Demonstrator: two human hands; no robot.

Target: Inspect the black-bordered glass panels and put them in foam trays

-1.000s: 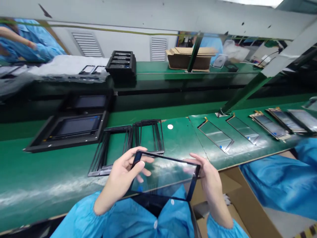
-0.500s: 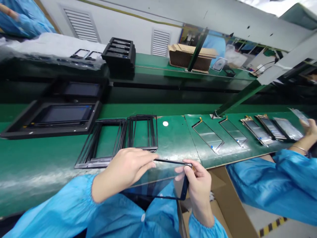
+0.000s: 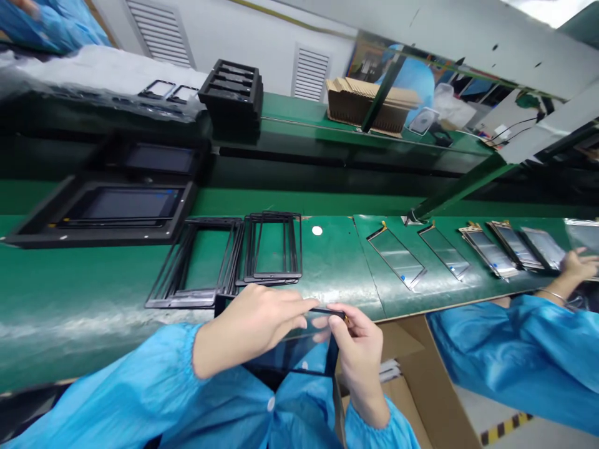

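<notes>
I hold a clear touch panel with a black border, tilted in front of my body above the bench's front edge. My right hand pinches its right end, thumb on the near side, beside a small gold-coloured tab. My left hand lies along the upper edge, fingers over it and thumb below, hiding part of the border. Just beyond my left hand, two groups of thin black frames lie overlapped on the green bench.
At the left sits a black tray with screens. Clear panels lie to the right, with stacked panels farther on, near a co-worker's hand. A green post rises behind. Below is an open cardboard box.
My left hand has slid right along the panel's upper edge, closer to my right hand. The panel's left corner now shows. The co-worker's hand has lowered a clear sheet toward the bench.
</notes>
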